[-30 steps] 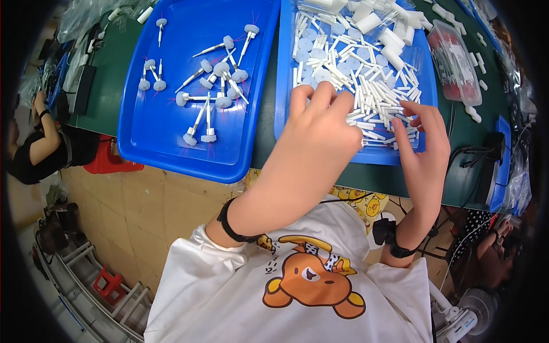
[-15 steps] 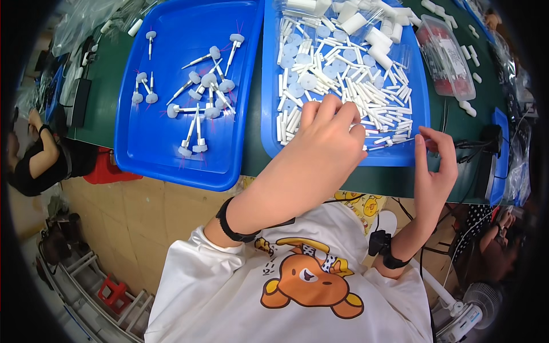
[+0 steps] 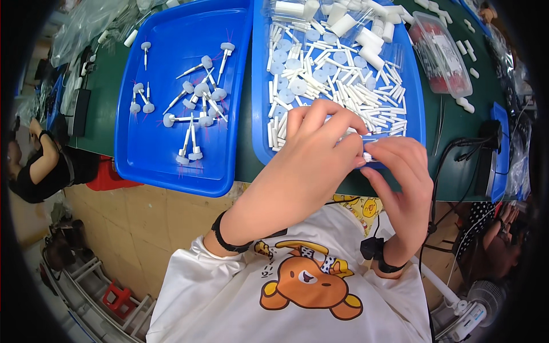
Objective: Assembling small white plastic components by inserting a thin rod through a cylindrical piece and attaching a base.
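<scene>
Over the near edge of the parts tray, my left hand [image 3: 326, 137] has its thumb and forefinger pinched on a thin rod-like piece, mostly hidden by the fingers. My right hand [image 3: 403, 174] meets it from the right, its fingertips closing at a small white piece [image 3: 366, 156] on that rod. The blue parts tray [image 3: 417, 114] holds many short white tubes [image 3: 366, 103], pale round discs [image 3: 298, 87] and thick white cylinders [image 3: 343, 26]. To the left, a blue tray [image 3: 143, 166] holds several pieces with white stems and grey round heads [image 3: 194, 155], with fine red wires.
A clear plastic box [image 3: 440, 54] with red contents stands right of the parts tray, loose white cylinders around it. Black cables [image 3: 474, 146] lie at the right. A black box [image 3: 79, 112] stands left. Other people sit at both sides, and a fan [image 3: 477, 314] is lower right.
My right hand has moved left, from apart with fingers spread to meeting my left fingertips at the small white piece. My left hand has stayed nearly in place. The view has shifted slightly.
</scene>
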Demonstrator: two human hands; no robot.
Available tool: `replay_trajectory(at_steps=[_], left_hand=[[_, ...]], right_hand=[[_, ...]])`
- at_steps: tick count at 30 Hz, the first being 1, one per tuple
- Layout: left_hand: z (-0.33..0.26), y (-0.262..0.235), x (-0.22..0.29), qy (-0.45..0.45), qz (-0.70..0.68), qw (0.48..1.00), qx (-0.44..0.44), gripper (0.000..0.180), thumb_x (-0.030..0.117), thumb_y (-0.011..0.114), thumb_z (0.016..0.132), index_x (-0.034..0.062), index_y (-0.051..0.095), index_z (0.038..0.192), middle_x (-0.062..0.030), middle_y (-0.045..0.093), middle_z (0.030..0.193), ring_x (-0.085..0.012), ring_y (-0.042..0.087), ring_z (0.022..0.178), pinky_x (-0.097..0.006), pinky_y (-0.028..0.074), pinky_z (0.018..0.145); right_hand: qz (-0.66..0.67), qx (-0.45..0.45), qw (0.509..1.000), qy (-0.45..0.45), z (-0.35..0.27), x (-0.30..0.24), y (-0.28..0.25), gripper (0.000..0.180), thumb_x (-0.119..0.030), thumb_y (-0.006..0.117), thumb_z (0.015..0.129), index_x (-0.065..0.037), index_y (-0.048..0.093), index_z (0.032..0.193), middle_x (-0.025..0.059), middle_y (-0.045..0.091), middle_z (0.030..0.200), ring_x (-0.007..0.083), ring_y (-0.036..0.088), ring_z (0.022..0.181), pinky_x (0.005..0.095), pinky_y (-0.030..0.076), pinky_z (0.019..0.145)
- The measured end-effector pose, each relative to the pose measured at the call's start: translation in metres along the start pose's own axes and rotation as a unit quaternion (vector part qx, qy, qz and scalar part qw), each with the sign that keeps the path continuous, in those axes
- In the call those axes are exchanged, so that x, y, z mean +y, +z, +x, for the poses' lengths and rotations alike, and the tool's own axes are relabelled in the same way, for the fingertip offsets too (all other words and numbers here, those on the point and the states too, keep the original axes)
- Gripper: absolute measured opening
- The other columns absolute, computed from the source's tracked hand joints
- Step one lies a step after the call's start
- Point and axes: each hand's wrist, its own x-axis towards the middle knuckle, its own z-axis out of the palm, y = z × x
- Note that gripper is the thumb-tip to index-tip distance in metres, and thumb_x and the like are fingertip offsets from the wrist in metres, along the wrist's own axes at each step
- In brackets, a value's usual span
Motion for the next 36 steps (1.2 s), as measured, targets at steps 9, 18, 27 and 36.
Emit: replay_trajectory(at_steps=[9,18,27,36], left_hand=[[-0.003,-0.003,-0.004,-0.001,-0.040,0.999,-0.004,0.011,0.014,0.074,0.079,0.0114,0.064,0.083,0.0026,0.062,0.110,-0.0240,0.050,0.110,-0.039,0.032,0.094],[-0.001,0.010,0.002,-0.027,-0.015,0.999,0.044,0.012,0.017,0.075,0.078,0.0118,0.065,0.083,0.0017,0.063,0.106,-0.0229,0.052,0.106,-0.038,0.032,0.091],[-0.005,-0.001,-0.005,-0.076,0.069,0.992,0.077,0.012,0.014,0.072,0.081,0.0103,0.068,0.092,-0.0014,0.064,0.102,-0.0229,0.055,0.101,-0.037,0.034,0.089],[-0.001,-0.005,-0.028,-0.064,0.216,0.973,0.059,0.017,0.004,0.069,0.080,0.0090,0.067,0.096,-0.0030,0.062,0.094,-0.0227,0.055,0.095,-0.037,0.035,0.088]], right_hand=[[0.053,0.014,0.998,0.004,-0.002,-0.001,0.008,0.031,-0.002,0.077,0.069,-0.002,0.068,0.099,0.0067,0.059,0.078,0.0251,0.056,0.074,0.0373,0.043,0.072],[0.018,0.051,0.998,0.016,-0.006,0.004,0.005,0.027,-0.001,0.077,0.071,-0.002,0.070,0.097,0.0057,0.056,0.072,0.0237,0.053,0.067,0.0358,0.042,0.070],[-0.012,0.092,0.992,0.088,-0.012,0.006,0.007,0.023,0.002,0.074,0.077,-0.002,0.070,0.099,0.0059,0.056,0.071,0.0206,0.051,0.064,0.0330,0.040,0.067],[0.040,0.113,0.985,0.126,-0.015,0.010,0.015,0.026,0.001,0.073,0.080,-0.004,0.067,0.105,0.0054,0.057,0.071,0.0187,0.048,0.063,0.0306,0.039,0.063]])
